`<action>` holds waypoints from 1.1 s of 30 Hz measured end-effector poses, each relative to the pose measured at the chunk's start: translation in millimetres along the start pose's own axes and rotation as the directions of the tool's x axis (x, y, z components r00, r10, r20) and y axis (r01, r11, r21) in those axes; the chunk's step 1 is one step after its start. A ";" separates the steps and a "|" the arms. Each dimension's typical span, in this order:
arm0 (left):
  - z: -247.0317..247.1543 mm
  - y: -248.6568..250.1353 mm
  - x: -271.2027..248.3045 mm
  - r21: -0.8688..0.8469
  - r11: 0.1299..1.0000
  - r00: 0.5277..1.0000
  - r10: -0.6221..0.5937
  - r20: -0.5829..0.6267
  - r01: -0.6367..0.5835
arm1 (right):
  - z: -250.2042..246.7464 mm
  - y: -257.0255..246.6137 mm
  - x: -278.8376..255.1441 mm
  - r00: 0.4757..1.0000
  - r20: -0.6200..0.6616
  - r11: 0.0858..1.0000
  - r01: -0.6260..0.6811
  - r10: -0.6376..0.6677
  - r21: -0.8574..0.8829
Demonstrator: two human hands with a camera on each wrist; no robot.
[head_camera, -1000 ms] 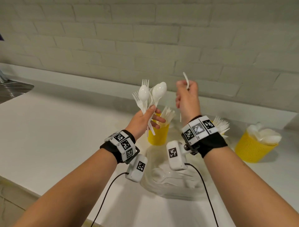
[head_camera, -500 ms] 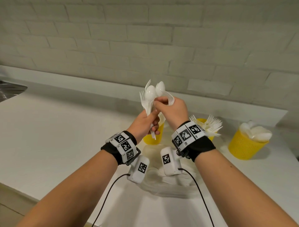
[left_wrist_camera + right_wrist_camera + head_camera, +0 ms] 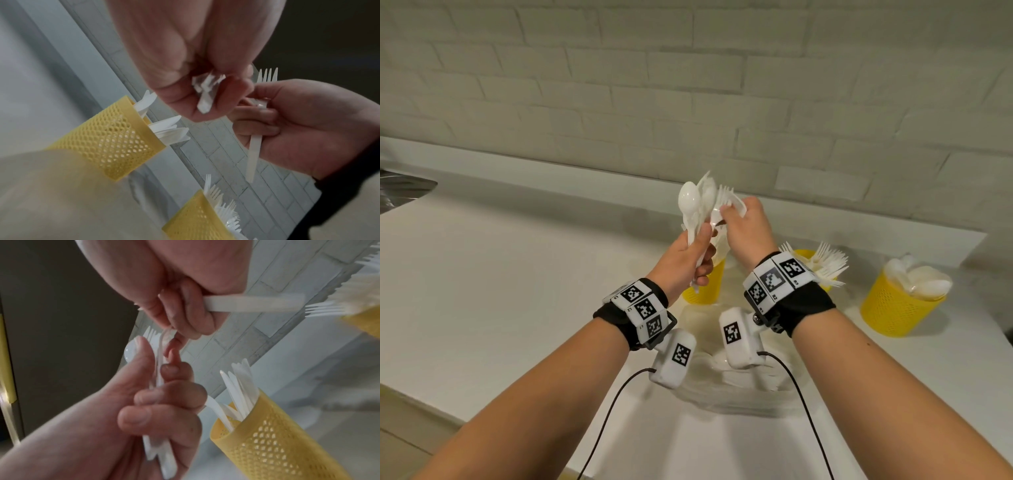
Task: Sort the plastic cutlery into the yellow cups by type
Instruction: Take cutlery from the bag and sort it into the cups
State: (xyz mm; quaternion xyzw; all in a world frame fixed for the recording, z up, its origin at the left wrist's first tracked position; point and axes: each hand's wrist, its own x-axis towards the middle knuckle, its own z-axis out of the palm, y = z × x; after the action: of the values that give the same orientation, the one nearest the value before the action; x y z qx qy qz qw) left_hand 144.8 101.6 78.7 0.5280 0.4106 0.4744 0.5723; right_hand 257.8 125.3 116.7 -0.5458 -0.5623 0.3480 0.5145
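Observation:
My left hand [image 3: 700, 246] grips a bundle of white plastic cutlery [image 3: 697, 205], spoons and forks, upright above the counter. The handle ends of the bundle [image 3: 203, 99] stick out below its fingers. My right hand [image 3: 729, 219] touches the bundle's top and holds a white fork [image 3: 255, 146] in its curled fingers; the fork's handle [image 3: 252, 305] crosses its palm. Three yellow mesh cups stand behind: the knife cup [image 3: 705, 284], the fork cup [image 3: 803, 255] and the spoon cup [image 3: 893, 308]. The knife cup [image 3: 267, 443] lies just below both hands.
A clear plastic bowl [image 3: 739, 394] with some loose white cutlery sits under my wrists on the white counter [image 3: 517, 291]. A brick wall [image 3: 688, 102] backs the counter. A metal sink edge [image 3: 400, 188] shows at far left.
My right hand, earlier apart and holding one piece up, has come left to the bundle in my left hand. Its fingertips now touch the bundle's top.

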 end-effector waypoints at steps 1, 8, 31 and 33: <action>-0.5 0.2 0.2 -0.011 1.000 1.000 -0.008 -0.016 0.008 | 0.1 -1.0 -0.1 1.000 -0.012 0.999 -0.016 0.016 0.038; -10.1 -4.2 5.9 0.192 0.981 0.988 0.026 -0.151 0.003 | -13.7 -16.0 5.7 0.988 -0.154 0.948 0.068 -0.020 0.312; -0.6 -9.3 7.7 0.540 0.825 0.927 0.318 -0.198 -0.167 | -13.0 -13.1 -4.3 0.999 -0.006 0.974 0.047 -0.047 0.220; 0.9 -11.2 9.9 0.517 0.840 0.938 0.297 -0.179 -0.167 | -9.8 -12.5 -6.9 0.994 0.046 0.982 0.089 -0.097 0.165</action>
State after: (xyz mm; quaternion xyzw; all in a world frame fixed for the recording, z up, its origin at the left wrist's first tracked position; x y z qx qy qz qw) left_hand 149.0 111.1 68.0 0.6382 0.5196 0.4829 0.2993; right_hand 263.1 114.9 129.4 -0.4653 -0.5706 0.3832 0.5577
